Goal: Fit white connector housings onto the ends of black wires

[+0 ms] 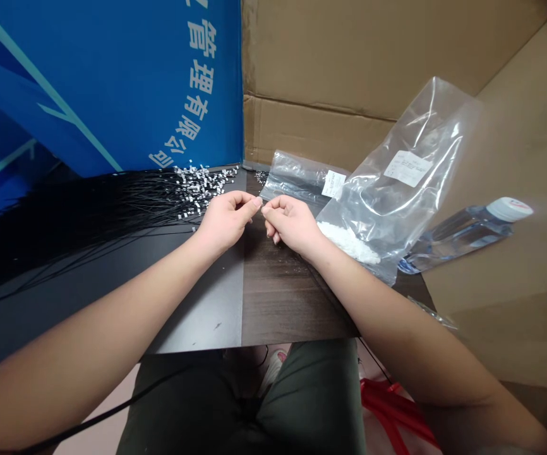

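Note:
My left hand (227, 218) and my right hand (291, 222) meet over the table, thumbs and forefingers pinched with the tips almost touching. Whatever lies between the fingers is too small or hidden to make out. Just left of my left hand lies a big bundle of thin black wires (134, 199), many ending in small white connectors (202, 186). Beside my right wrist is a clear plastic bag (396, 189) with a paper label and a heap of small white pieces (349, 241) at its bottom. Behind my right hand lies a second, flatter clear bag (297, 174), also labelled.
A clear bottle with a white cap (463, 234) leans at the right, by the cardboard wall (321, 57). A blue printed panel (112, 76) rises behind the wires. The table (292, 309) ends just above my lap. A red object (391, 411) is below at the right.

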The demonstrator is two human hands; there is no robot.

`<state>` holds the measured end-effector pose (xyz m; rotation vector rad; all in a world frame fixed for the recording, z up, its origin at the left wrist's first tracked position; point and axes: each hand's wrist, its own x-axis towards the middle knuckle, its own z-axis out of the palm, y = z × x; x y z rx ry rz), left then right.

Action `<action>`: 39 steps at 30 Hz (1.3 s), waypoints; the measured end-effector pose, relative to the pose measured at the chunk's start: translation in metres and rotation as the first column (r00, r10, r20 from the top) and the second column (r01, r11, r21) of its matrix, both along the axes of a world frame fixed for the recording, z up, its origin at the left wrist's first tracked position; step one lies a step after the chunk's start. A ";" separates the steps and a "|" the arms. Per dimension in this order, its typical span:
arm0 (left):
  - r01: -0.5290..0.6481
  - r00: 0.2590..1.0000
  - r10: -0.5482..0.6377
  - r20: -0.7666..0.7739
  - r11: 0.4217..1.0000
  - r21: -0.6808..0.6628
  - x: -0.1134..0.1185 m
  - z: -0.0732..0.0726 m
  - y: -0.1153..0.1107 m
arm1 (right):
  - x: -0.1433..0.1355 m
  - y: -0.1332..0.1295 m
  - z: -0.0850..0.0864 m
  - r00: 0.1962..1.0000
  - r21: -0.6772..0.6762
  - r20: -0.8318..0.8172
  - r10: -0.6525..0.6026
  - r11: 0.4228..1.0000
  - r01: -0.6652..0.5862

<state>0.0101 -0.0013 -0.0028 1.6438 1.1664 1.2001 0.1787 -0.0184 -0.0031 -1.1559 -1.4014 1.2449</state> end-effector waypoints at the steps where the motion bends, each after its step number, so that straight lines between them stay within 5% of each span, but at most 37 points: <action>1: 0.005 0.999 -0.005 0.033 1.000 -0.013 0.000 -0.001 0.000 | 0.000 0.000 -0.001 1.000 0.001 -0.007 0.000 1.000 0.000; 11: 0.170 0.948 -0.133 0.290 0.980 -0.106 0.009 -0.006 -0.004 | -0.001 0.008 -0.011 0.982 0.005 -0.187 -0.001 1.000 0.001; 16: 0.094 0.941 -0.060 0.332 0.992 -0.086 0.007 -0.004 -0.004 | -0.001 0.007 -0.013 0.980 0.016 -0.198 0.032 0.999 -0.030; 22: 0.053 0.951 -0.020 0.309 0.994 -0.098 0.004 -0.002 0.000 | 0.001 0.009 -0.011 0.989 0.020 -0.148 -0.017 1.000 0.021; 26: 0.063 0.970 -0.033 0.243 0.991 -0.117 0.002 -0.001 0.001 | 0.008 0.012 -0.009 0.993 0.148 -0.094 -0.066 0.986 0.080; 32: 0.160 0.976 -0.139 0.170 0.980 -0.120 0.001 -0.001 -0.001 | 0.017 0.013 -0.008 0.988 0.389 0.126 -0.095 0.920 0.039; 39: 0.182 0.977 -0.169 0.128 0.978 -0.105 0.000 -0.004 0.002 | 0.018 0.011 -0.004 0.983 0.430 0.174 -0.058 0.903 -0.023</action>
